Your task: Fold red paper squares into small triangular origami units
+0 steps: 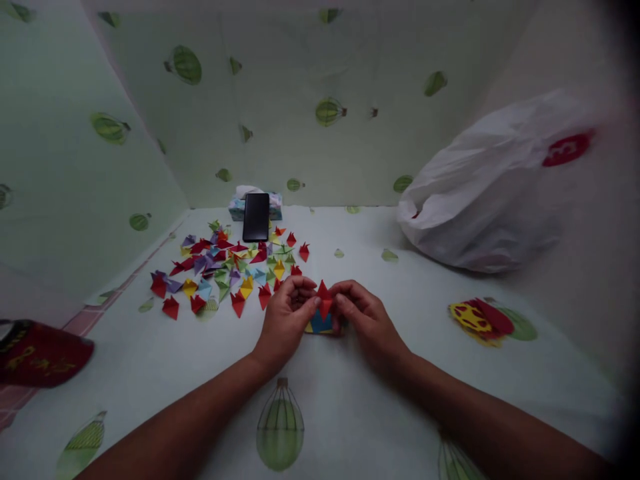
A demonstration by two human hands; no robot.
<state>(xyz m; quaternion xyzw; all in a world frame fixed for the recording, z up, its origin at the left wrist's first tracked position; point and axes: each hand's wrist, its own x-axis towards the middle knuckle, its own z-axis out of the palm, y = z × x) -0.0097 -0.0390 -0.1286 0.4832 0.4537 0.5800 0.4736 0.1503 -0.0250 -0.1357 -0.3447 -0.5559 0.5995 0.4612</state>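
My left hand (287, 315) and my right hand (361, 313) meet at the middle of the table, fingers pinched together on a small red folded paper piece (324, 297). Under it, between my hands, sits a small assembled paper block in blue, yellow and red (320, 325). Behind my left hand lies a scatter of several folded paper pieces (225, 270) in red, yellow, purple, green and blue.
A black phone (256, 217) leans on a tissue pack (239, 203) at the back. A white plastic bag (490, 193) lies at the right. Coloured paper sheets (483, 320) lie at right. A dark red object (43, 353) sits at the left edge. Patterned walls enclose the table.
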